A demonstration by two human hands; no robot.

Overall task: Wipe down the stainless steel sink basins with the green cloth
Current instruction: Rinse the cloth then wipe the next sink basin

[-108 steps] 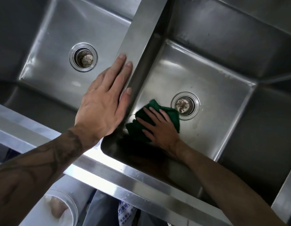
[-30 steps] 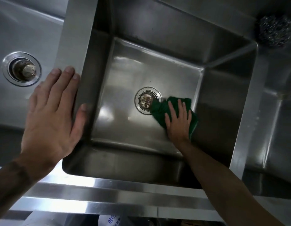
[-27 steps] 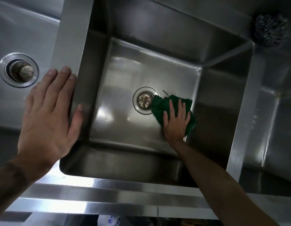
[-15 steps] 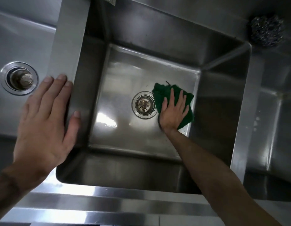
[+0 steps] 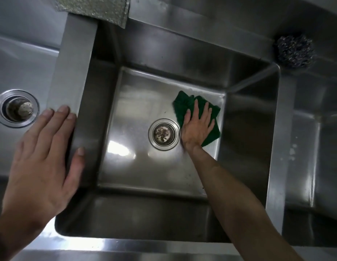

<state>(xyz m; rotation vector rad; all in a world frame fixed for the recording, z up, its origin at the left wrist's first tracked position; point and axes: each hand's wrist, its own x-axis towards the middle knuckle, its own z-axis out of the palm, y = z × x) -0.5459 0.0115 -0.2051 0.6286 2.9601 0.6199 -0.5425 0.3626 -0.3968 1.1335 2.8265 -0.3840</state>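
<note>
Cloth (image 5: 184, 103) nearer far corner — flat right hand (image 5: 196, 127) atop it, flat left hand (image 5: 41, 157) on divider (image 5: 75, 63).

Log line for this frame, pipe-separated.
right hand flat on green cloth, basin floor right of drain | left hand flat on divider | stage: wiping basin

Right hand (image 5: 196, 129), flat on green cloth (image 5: 184, 103), has travelled from the near-left side of the drain (image 5: 164, 134) across to its right. From there it moved away toward the far right corner of the basin (image 5: 137, 113) floor. The cloth, which lapped the drain rim a second ago, now lies just beside it.
</note>
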